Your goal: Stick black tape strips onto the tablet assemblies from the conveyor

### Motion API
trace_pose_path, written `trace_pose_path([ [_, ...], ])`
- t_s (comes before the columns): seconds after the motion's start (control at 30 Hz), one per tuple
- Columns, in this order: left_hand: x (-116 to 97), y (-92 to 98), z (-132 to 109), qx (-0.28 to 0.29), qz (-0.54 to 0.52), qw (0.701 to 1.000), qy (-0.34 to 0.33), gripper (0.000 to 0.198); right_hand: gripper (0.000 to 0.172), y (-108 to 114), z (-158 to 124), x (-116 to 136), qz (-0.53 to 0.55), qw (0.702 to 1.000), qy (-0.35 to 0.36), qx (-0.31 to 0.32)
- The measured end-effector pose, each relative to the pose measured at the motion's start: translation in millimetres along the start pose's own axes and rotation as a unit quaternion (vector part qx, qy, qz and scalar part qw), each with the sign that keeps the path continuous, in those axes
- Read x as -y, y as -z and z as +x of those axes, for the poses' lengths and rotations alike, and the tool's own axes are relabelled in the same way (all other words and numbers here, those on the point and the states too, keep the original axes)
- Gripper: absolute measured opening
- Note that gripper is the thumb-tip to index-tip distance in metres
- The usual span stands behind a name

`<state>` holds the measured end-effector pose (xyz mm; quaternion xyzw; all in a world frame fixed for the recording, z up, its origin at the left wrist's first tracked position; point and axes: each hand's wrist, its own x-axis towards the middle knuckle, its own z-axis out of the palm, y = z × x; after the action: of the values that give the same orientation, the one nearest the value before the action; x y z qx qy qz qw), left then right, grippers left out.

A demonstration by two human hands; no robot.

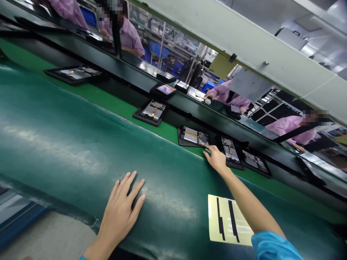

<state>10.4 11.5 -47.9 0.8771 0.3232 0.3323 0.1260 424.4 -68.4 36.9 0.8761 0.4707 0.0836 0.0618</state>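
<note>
- Here we are, eyes on the opened tablet (pixel 190 138): it lies in a black tray (pixel 180 137) beyond the yellow sheet (pixel 227 216) and a little left of it, inner parts facing up.
- Our right hand (pixel 216 157) is at the tablet's near corner, on the sheet's far side; the thumb stands apart from the forefinger, but the tips look small and blurred, so we can't tell whether they pinch anything.
- Our left hand (pixel 123 206) is left of the sheet, fingers spread wide over the green mat (pixel 81 151), nothing in its grasp that we can see.
- Now the danger: a fingertip could snag the orange ribbon (pixel 193 135), because it runs uncovered across those parts.
- A tug at that one corner could skew the black tray, since only one hand is there.
- And watch that wrist! The neighbouring tray (pixel 230 153), beyond the sheet, is just beside it; a sideways swing could knock it.
- Edges, then: the mat's far rim passes beyond the sheet, where the green strip (pixel 170 133) shows; anything dragged our way could catch there.
- Our best room? Left of the sheet, across the broad mat between our hands, though the mat's near edge falls away well left of the sheet.
</note>
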Motion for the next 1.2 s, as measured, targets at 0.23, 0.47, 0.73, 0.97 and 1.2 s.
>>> trace_pose_path([
  [0.23,-5,3.7,0,-0.015,-0.027,0.999,0.007,0.051,0.039,-9,-57,-90,-0.03,0.99,-0.133,0.039],
  [0.47,-6,2.2,-1,-0.043,-0.027,0.999,0.015,0.039,0.035,-10,-57,-110,-0.028,0.993,-0.103,0.056],
  [0.73,-9,7.5,-1,-0.069,-0.025,0.997,0.028,0.031,0.042,36,-21,-36,0.078,0.995,-0.034,-0.046],
  [0.97,-9,9.0,-3,-0.113,-0.028,0.993,0.027,0.026,0.033,86,-33,122,0.232,0.959,0.156,-0.039],
  [1.2,-9,13.0,-4,-0.16,-0.084,0.979,0.091,0.02,0.03,86,-48,154,0.335,0.865,0.373,0.033],
])
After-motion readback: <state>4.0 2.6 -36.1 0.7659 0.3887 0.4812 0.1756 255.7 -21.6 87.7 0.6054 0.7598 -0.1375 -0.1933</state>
